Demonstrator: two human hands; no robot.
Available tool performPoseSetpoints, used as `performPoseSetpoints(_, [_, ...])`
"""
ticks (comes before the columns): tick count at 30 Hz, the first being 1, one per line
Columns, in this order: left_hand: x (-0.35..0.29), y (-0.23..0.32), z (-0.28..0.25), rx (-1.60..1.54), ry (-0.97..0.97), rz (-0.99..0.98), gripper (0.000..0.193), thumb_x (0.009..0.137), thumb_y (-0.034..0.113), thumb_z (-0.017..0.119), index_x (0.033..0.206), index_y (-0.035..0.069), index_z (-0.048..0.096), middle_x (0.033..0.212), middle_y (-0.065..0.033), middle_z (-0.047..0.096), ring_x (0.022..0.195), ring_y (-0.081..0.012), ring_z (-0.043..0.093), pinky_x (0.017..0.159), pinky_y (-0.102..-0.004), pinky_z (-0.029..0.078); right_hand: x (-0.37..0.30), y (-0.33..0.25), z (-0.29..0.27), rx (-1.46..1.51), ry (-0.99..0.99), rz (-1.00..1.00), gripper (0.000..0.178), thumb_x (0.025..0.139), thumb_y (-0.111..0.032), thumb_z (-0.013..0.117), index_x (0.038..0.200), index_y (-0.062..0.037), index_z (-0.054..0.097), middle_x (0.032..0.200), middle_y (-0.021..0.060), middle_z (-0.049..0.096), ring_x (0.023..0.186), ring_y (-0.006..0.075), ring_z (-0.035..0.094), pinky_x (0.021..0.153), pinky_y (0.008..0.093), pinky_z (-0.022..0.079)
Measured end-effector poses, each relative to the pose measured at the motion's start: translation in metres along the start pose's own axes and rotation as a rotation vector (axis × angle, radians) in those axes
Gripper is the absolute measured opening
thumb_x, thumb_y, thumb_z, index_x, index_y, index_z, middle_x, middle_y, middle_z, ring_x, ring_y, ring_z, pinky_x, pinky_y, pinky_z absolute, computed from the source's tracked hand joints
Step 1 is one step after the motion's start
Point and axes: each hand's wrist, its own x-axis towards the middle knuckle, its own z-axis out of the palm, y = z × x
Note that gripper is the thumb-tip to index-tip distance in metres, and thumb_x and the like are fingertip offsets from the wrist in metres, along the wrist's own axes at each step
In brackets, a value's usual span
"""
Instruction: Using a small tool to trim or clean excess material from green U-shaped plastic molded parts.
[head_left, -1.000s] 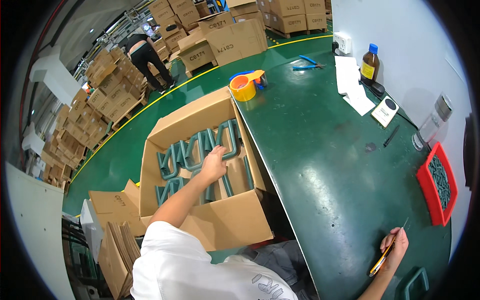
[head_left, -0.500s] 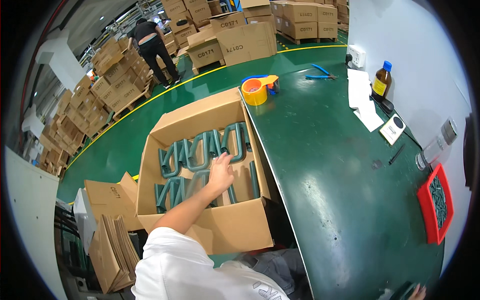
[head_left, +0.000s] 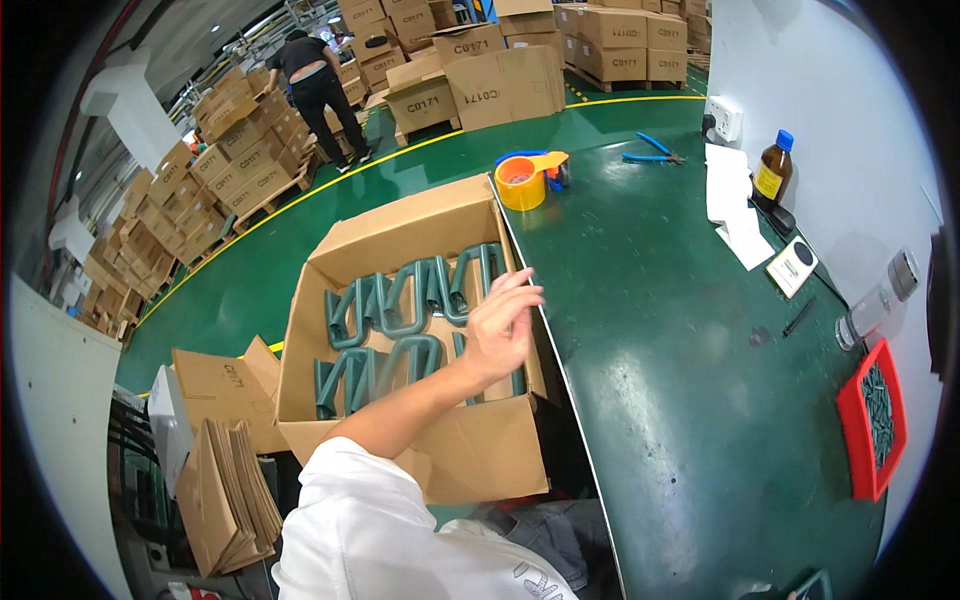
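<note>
My left hand is over the right side of an open cardboard box, its fingers loosely bent and apart with nothing seen in them. Inside the box, green bent tube handles stand in a back row, and more green handles sit in a front row. My left forearm and hand hide part of that front row. Low at the bottom right, a green bent tube shows at the picture's edge; the fingers of my right hand cannot be made out there.
On the green table are an orange tape dispenser, blue-handled pliers, a brown bottle and a red tray of small green pieces. Folded cardboard leans left of the box. A person stands by stacked cartons.
My left hand has lifted from among the handles and moved right, toward the table edge. The fingers of my right hand at the bottom right have gone from clear sight.
</note>
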Motion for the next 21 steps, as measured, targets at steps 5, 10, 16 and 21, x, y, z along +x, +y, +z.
performPoseSetpoints(5, [0.025,0.059,0.041,-0.282,-0.078,0.166,0.024,0.065,-0.018,0.052,0.081,-0.002,0.061,0.095,-0.0156,0.065,0.107,-0.0354,0.060,0.087,-0.0402,0.050,0.010,-0.034,0.001,-0.134,-0.113,-0.037,0.047,0.085,-0.045,0.055,0.073,-0.0012,0.068,0.068,0.0205,0.064,0.063,0.0398,0.062,0.058,0.0487,0.050])
performPoseSetpoints(10, [0.015,0.118,0.104,-0.598,-0.257,0.229,0.026,0.061,-0.014,0.055,0.083,0.000,0.060,0.094,-0.0140,0.065,0.102,-0.0309,0.062,0.077,-0.0365,0.054,0.014,-0.074,-0.008,-0.200,-0.217,-0.033,0.045,0.089,-0.041,0.054,0.083,0.0013,0.067,0.073,0.0192,0.066,0.058,0.0317,0.063,0.054,0.0393,0.050])
performPoseSetpoints(16, [-0.011,0.177,0.154,-0.773,-0.810,0.250,0.021,0.070,-0.007,0.057,0.089,0.001,0.063,0.094,-0.0131,0.065,0.085,-0.0275,0.065,0.071,-0.0333,0.054,0.034,-0.085,0.005,0.159,0.090,-0.100,0.031,0.079,-0.027,0.066,0.066,-0.0008,0.056,0.072,0.0185,0.058,0.067,0.0384,0.056,0.059,0.0459,0.043])
performPoseSetpoints(21, [-0.015,0.215,0.170,-1.059,-1.505,-0.296,0.031,0.085,0.008,0.062,0.115,0.004,0.058,0.108,-0.0106,0.065,0.096,-0.0253,0.063,0.079,-0.0308,0.052,0.046,-0.124,-0.055,1.329,0.149,0.003,0.033,0.090,-0.028,0.061,0.085,0.0039,0.065,0.065,0.0006,0.052,0.058,0.0075,0.042,0.050,0.0250,0.036])
